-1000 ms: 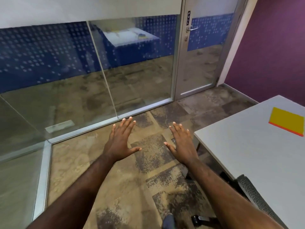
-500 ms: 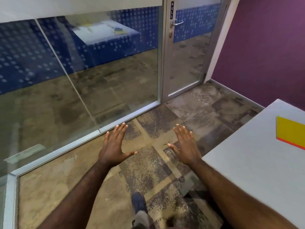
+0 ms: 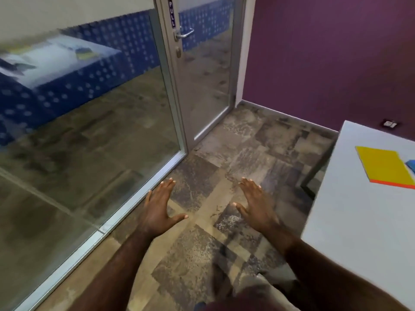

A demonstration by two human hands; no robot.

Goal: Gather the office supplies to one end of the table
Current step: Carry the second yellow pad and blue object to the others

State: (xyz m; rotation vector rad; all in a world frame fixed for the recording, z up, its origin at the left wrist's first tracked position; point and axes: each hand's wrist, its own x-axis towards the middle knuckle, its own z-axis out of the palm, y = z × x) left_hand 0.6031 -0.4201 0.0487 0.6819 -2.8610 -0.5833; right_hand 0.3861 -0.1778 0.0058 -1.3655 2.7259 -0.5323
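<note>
A white table point(image 3: 359, 221) fills the right edge of the view. On it lies a yellow pad with an orange edge point(image 3: 386, 166), and a blue item point(image 3: 411, 165) peeks in beside it at the frame edge. My left hand point(image 3: 158, 208) and my right hand point(image 3: 256, 204) are stretched out over the floor, palms down, fingers spread, holding nothing. Both hands are to the left of the table and apart from it.
A glass partition point(image 3: 78, 142) runs along the left, with a glass door point(image 3: 202, 75) marked PULL beyond it. A purple wall point(image 3: 325, 52) stands behind the table. A dark table leg point(image 3: 314, 173) shows under the table's far corner. Patterned carpet tiles cover the floor.
The view has swung to the right: the door and purple wall now sit nearer the centre, and more of the table and pad shows. Both hands stay open and spread.
</note>
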